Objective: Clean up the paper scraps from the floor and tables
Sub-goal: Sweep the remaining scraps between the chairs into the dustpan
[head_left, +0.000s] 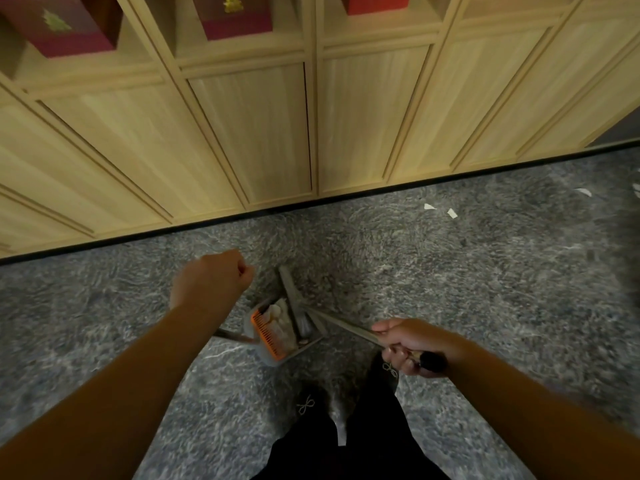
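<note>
1. Head view: the person stands on a grey carpeted floor [450,289], looking down at both arms, dark trousers and dark shoes with laces.
2. The left hand [211,282] is curled into a fist above the floor; what it holds is hidden, though a thin metal handle runs from beneath that forearm to the dustpan [277,327].
3. The right hand [408,344] is wrapped around the broom handle [346,327], which slants down and left to the dustpan.
4. The two hands are well apart, with the dustpan between them, just in front of the feet.
5. The dustpan has an orange comb edge, and white paper scraps [280,320] lie heaped inside it.
6. More paper scraps [440,209] lie on the floor at far right, near the black skirting, with another piece further right.
7. Pale wooden cabinets [249,133] fill the far side; red boxes [65,22] sit in the open shelves above.
</note>
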Available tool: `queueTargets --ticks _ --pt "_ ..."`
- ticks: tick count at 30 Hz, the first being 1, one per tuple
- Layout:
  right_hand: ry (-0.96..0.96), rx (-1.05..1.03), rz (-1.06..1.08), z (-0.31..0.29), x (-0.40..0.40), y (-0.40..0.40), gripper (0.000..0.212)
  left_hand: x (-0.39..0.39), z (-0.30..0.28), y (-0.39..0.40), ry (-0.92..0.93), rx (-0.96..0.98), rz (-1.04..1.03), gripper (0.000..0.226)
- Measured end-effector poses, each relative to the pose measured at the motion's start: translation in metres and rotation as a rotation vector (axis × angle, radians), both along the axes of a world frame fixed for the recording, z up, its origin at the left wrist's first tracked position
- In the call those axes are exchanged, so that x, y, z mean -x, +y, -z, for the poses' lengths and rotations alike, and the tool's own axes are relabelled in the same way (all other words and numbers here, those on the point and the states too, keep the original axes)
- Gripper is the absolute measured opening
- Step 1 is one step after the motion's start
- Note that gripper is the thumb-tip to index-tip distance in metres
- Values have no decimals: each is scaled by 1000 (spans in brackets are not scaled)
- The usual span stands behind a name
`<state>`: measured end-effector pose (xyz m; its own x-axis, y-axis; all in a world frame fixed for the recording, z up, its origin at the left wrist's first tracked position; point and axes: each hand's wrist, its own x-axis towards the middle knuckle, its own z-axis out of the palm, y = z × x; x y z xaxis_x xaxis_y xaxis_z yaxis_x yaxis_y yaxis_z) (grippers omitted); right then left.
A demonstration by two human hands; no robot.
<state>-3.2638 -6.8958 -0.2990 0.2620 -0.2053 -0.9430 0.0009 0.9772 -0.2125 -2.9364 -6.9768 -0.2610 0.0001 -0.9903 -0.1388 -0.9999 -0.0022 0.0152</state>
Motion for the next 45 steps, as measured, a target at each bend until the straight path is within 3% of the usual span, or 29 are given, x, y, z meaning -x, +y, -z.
queueTargets --ticks 5,14,20,23,28,45 --pt "81 107 -82 -18 -16 17 43 -19 1 5 73 -12 -26 34" --pt "184 189 91 -40 8 26 28 0 -11 -2 138 -22 -47 31" --pt "241 244 196 -48 56 29 35 55 -32 -18 191 -39 13 25" --pt "209 193 390 -49 87 29 33 96 -42 -30 230 -38 46 23" --pt "209 205 523 -50 158 26 41 166 -45 -52 220 -3 101 23" --pt "288 233 640 -16 418 -26 27 387 -33 -142 144 38 130 27"
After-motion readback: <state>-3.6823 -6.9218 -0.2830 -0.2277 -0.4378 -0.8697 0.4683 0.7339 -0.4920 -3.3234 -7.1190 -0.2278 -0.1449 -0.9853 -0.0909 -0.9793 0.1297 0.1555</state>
